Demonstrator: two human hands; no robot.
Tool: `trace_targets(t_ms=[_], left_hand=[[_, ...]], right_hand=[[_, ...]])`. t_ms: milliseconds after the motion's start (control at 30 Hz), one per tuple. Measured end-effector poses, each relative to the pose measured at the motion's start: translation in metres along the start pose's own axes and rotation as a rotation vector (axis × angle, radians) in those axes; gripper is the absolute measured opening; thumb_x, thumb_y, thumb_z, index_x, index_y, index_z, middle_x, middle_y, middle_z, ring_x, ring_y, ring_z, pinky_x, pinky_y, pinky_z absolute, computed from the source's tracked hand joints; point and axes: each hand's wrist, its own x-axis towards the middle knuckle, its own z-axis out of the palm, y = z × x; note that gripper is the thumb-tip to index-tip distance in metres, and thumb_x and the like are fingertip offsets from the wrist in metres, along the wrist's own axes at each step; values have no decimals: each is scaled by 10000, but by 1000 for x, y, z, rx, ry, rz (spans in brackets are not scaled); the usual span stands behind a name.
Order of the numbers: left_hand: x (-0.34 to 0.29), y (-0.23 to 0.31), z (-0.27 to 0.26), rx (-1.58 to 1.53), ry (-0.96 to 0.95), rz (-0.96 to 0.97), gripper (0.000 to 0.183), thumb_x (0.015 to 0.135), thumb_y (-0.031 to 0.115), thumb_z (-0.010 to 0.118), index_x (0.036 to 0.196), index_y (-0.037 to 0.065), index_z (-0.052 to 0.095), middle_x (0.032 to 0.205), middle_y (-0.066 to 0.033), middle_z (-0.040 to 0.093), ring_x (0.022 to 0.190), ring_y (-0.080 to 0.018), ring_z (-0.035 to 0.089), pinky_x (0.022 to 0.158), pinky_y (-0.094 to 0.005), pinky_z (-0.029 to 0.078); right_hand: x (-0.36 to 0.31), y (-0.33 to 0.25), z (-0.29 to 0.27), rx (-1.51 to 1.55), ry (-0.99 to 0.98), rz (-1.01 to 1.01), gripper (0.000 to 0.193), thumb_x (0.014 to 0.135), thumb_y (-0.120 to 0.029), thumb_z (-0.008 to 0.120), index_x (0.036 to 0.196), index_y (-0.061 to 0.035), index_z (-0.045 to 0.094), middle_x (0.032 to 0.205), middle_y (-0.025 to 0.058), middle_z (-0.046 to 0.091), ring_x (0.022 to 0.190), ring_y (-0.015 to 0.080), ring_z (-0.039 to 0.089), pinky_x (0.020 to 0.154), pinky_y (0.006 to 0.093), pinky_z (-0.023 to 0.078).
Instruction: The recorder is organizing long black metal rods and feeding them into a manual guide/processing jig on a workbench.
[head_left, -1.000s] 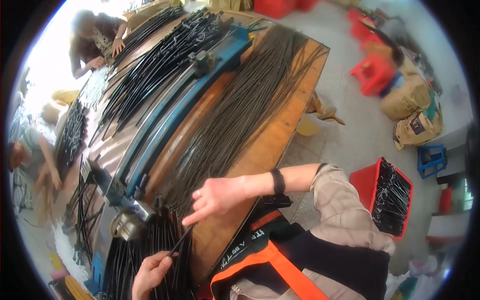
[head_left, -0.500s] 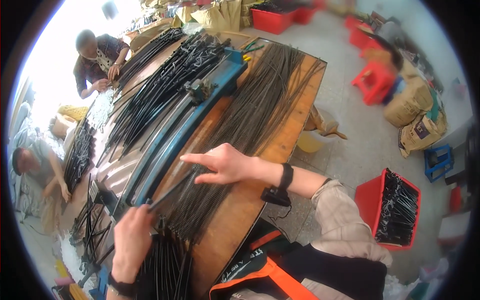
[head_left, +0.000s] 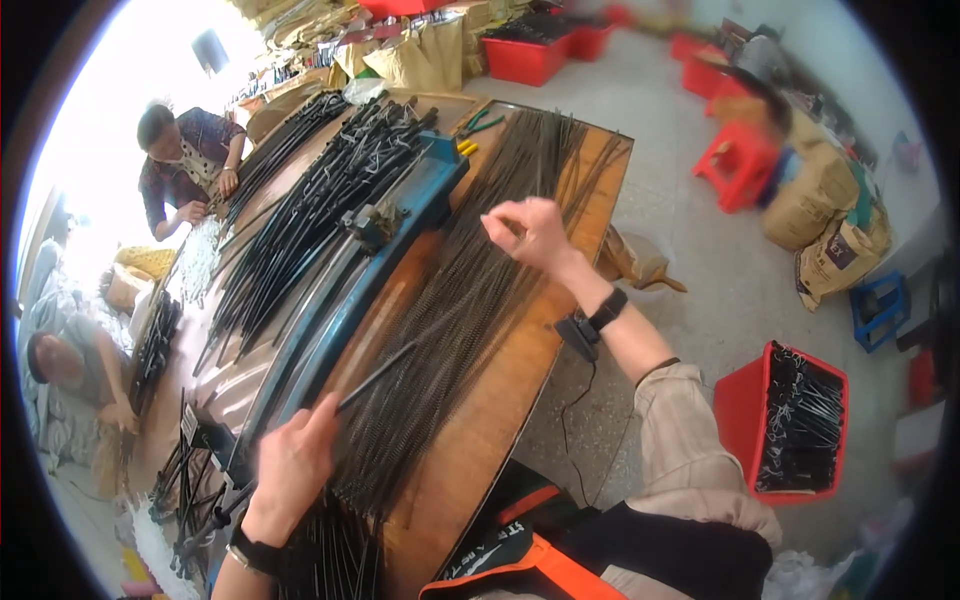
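Note:
My left hand (head_left: 295,455) is closed around a thin black rod (head_left: 378,374), whose end sticks out beyond my fingers toward the far right. A wide bundle of long, thin, dark coiled wires (head_left: 430,345) lies along the table under and beyond it. Above the far part of that bundle is my right hand (head_left: 535,238), fingers curled in; whatever they may hold is too small or hidden. Near my left wrist a bunch of black rods (head_left: 330,550) lies at the table's near end.
A long blue metal rail fixture (head_left: 375,275) runs along the wooden table (head_left: 480,420), with piled black rods (head_left: 300,220) beyond it. Two people (head_left: 190,165) work at the left side. A red crate (head_left: 735,420) of black rods stands at right, near a red stool (head_left: 738,165) and sacks (head_left: 845,250).
My right hand has moved away from my left, farther over the coiled wires, and its extended fingers have curled in. My left hand, still holding the rod, has shifted slightly right.

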Motion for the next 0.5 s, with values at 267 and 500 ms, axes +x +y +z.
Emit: trace_targets(t_ms=[267,500], left_hand=[[-3,2,12,-35,20,2,362,884,55,617,1238,127,605,752,-137,580,662,-346,618,578,-456,497],[-14,-10,9,1,50,-32,373,884,60,624,1246,146,609,744,-131,574,670,-346,620,574,-446,492]], right_hand=[[-18,3,12,-50,168,-254,113,787,-131,725,693,-123,663,647,48,660,571,212,646,576,328,509],[-10,-38,55,75,91,-273,57,775,-127,724,760,-110,671,638,40,638,578,222,639,558,330,504]])
